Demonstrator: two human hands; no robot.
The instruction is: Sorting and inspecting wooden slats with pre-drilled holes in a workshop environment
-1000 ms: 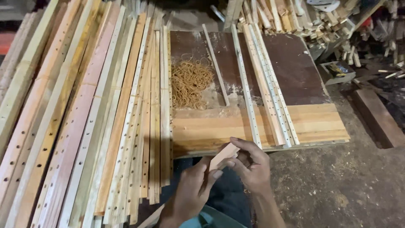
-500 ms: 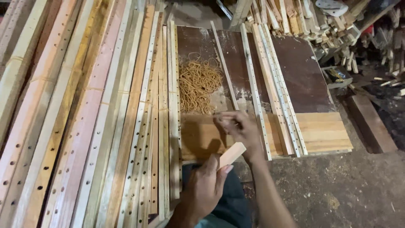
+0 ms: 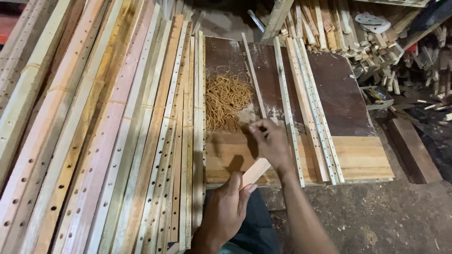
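Reaching forward over the board, the right hand (image 3: 269,141) has its fingertips pressed together at the near edge of the pile of rubber bands (image 3: 227,101); whether a band is pinched between them cannot be told. The left hand (image 3: 225,211) sits nearer the body, closed around the lower end of a short pale wood block (image 3: 255,171), which slants up and to the right, its upper end just below the right wrist.

Both hands work above a worktop (image 3: 358,157) made of a flat board, dark brown at the far part and pale planking at the near edge. The rubber bands lie loose in a heap on the dark part, left of centre, with a few stray bands just beyond it. A thin plain strip (image 3: 253,75) lies beside the heap on its right. Further right, several drilled slats (image 3: 308,108) lie lengthwise across the board, side by side and touching.

Left of the worktop, a wide bank of long drilled slats (image 3: 117,141) lies close-packed, running from the near edge to the far edge of view, in pale, pinkish and orange-brown wood. Beyond the worktop's far right corner, wood offcuts (image 3: 339,28) are heaped. A dirt floor (image 3: 391,216) borders the worktop on the right, with a dark wooden beam (image 3: 412,150) lying on it.
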